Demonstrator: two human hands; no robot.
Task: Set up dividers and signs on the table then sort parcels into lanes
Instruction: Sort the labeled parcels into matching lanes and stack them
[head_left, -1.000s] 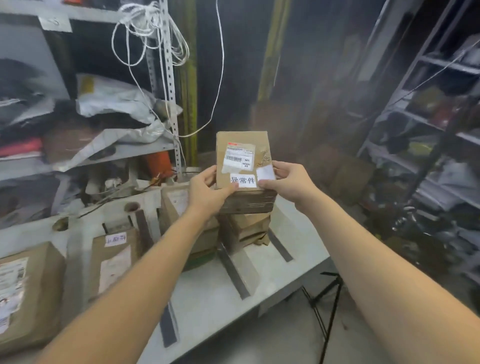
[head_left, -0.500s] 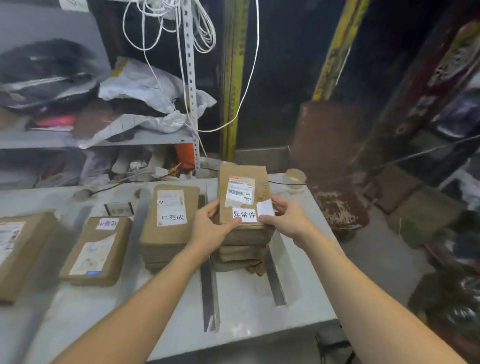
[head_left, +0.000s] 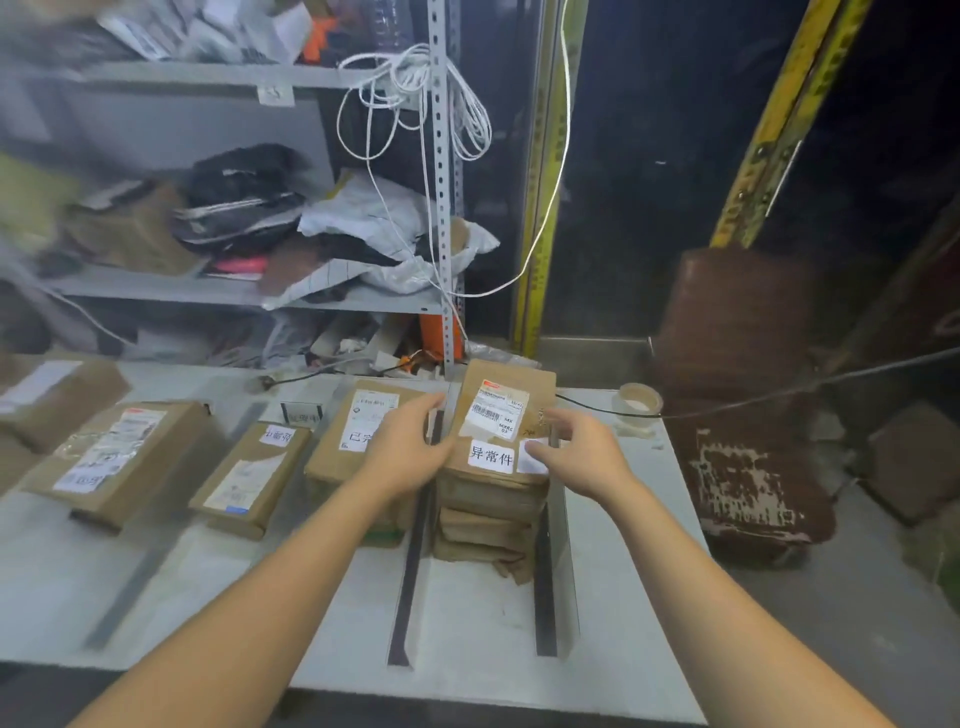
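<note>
One brown parcel (head_left: 506, 415) lies flat on top of a stack of parcels (head_left: 488, 514) in the right-most lane, toward the far right corner of the tabletop (head_left: 623, 597). Its long axis runs from the near edge to the far edge, in line with the lane. A white sign with printed characters (head_left: 491, 456) sits across its near end.

The left hand (head_left: 410, 452) is at the parcel's left long side. Its fingers are stretched out nearly straight and hold nothing, and the thumb is up against the cardboard edge. The right hand (head_left: 576, 452) is at the right long side with its fingers loosely bent and the thumb on a blank white label. Whether it pinches that edge or only rests there I cannot tell, as the picture is soft here. Both hands are equally near, one on each side, so the parcel lies straight between them. Squaring it on the pile would mean pressing inward across its short axis.

A dark left divider (head_left: 410, 571) and a right divider (head_left: 545, 587) bound the lane, each running from the near edge toward the far edge. Just past the left divider stands a second stack (head_left: 358, 441) with its own label. More parcels (head_left: 244, 478) lie in lanes toward the left edge. A tape roll (head_left: 640, 402) sits at the far right corner.
</note>
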